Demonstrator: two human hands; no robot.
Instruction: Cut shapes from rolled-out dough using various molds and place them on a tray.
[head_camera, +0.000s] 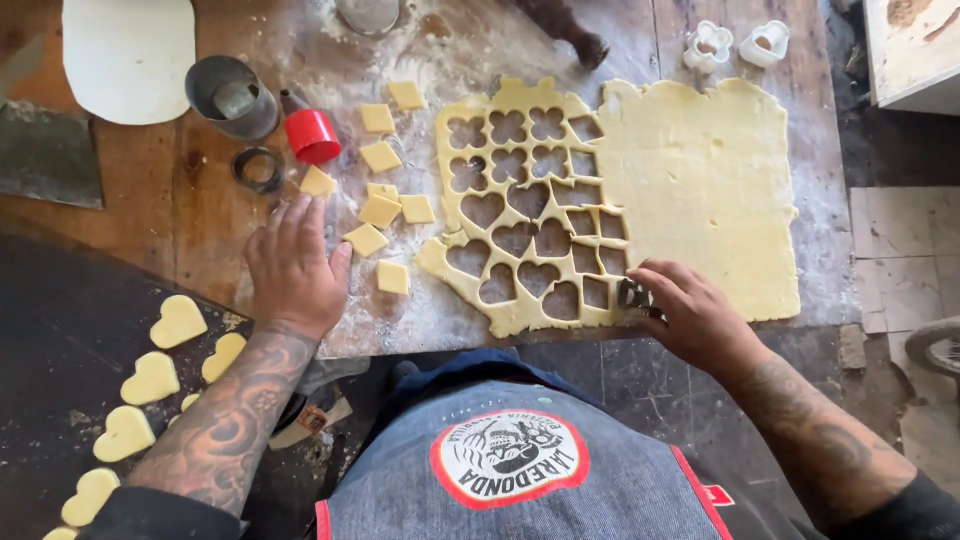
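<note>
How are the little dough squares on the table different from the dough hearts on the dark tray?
The dough squares have straight edges and corners; the dough hearts are rounded with a point. The squares lie scattered on the floury wooden table by the left hand; the hearts sit spaced out on the dark tray. The squares look smaller than the hearts. Both are the same pale yellow dough, cut flat.

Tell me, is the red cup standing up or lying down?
Lying down. The red cup rests on its side on the table, its round end facing the camera.
</note>
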